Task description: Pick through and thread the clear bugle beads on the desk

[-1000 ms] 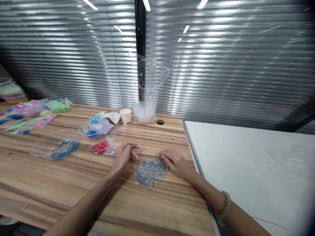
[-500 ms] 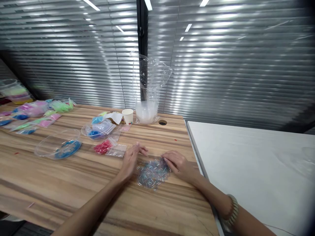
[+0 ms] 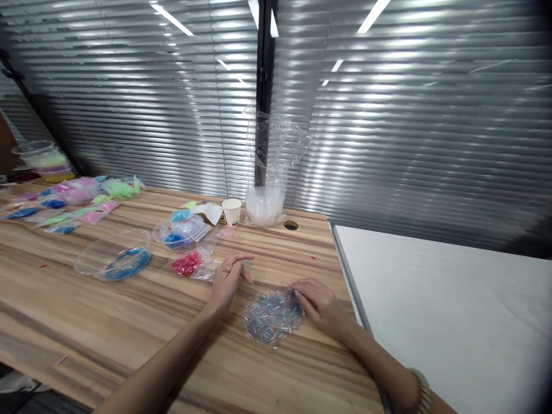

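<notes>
Here, a patch of shiny tube beads (image 3: 272,319) is spread on the wooden desk (image 3: 116,322). The left hand (image 3: 228,280) is held just beside it, fingers loosely parted; the beads' far-right edge is touched by the right hand (image 3: 321,305), whose grasp cannot be made out.

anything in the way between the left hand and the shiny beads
Nothing visible stands between the left hand and the shiny beads, just a strip of wooden tabletop. The red packet lies on the hand's other side.
</notes>
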The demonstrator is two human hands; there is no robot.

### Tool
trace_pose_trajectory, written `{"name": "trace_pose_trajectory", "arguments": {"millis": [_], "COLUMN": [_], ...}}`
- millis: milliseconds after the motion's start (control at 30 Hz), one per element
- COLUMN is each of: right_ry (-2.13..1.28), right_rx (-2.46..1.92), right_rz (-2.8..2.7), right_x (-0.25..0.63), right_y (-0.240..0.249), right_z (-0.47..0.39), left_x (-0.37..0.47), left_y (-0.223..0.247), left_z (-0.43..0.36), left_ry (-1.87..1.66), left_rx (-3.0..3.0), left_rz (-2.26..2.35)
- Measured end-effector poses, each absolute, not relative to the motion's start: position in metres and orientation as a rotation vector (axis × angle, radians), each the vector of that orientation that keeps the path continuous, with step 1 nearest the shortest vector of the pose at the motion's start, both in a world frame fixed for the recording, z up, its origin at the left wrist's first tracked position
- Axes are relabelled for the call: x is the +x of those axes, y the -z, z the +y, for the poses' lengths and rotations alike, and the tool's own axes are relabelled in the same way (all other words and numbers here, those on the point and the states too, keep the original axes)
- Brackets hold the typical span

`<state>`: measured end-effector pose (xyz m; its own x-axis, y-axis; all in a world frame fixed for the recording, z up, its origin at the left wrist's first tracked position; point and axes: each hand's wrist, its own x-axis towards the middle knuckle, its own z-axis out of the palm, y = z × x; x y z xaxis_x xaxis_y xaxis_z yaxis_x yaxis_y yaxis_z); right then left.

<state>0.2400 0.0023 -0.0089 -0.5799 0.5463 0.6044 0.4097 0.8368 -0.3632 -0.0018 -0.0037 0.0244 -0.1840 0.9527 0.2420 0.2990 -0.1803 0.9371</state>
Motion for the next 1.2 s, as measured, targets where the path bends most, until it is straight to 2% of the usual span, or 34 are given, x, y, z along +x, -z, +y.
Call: {"name": "trace_pose_trajectory", "arguments": {"millis": [200,433,800,1200], "right_ry": [-0.153,-0.046,-0.016,-0.071], "right_rx": [-0.694,-0.634,-0.611,-0.545], "right_rz": [-2.237,-2.265,-2.286,-2.291], "right_x": [0.245,0.246,0.245,0.233], "right_y": [0.008,0.006,0.000,0.005], "right_z": [0.007,0.005,0.002,-0.004], "left_x": [-0.002,0.007,-0.002,0.010], "left_y": [-0.023,-0.022,-0.023,-0.014], "left_z": [-0.005,-0.008,-0.005,-0.008], "left_ry": [-1.441,-1.445,-1.168,-1.010], "left_rx": [1.356,1.341,1.222,1.329], "left_rz": [1.476,1.188,1.239,0.848]}}
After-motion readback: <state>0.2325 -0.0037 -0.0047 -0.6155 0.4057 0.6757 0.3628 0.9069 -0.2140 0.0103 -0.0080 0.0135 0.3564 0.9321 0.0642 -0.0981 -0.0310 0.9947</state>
